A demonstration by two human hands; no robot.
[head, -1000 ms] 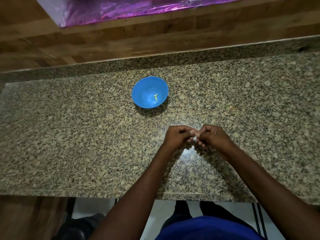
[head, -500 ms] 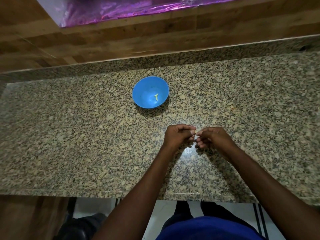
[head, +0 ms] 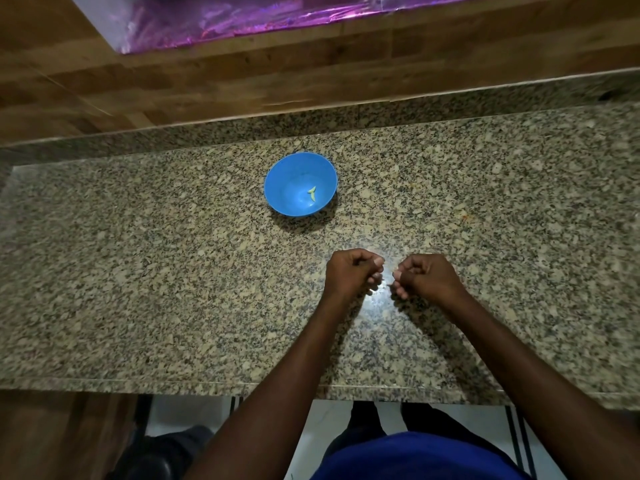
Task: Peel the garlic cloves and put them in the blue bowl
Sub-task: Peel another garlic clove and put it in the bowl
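Note:
The blue bowl [head: 300, 168] stands on the granite counter, with one small pale green piece [head: 312, 194] lying inside it. Nearer to me, my left hand [head: 351, 271] and my right hand [head: 427, 277] hover just above the counter, a small gap between them. My left hand's fingers are curled, thumb pressed to forefinger, pinching the garlic clove, which is almost wholly hidden. My right hand's fingers are curled too, and whether they hold any skin is hidden.
The granite counter [head: 138, 271] runs wide to the left and right, with its front edge [head: 173, 382] close to my body. A raised granite ledge and a wooden wall [head: 207, 81] lie behind the bowl. Purple foil [head: 277, 15] is at the top.
My hands, which met fingertip to fingertip on a small pale clove, have pulled apart sideways. The bowl has not moved.

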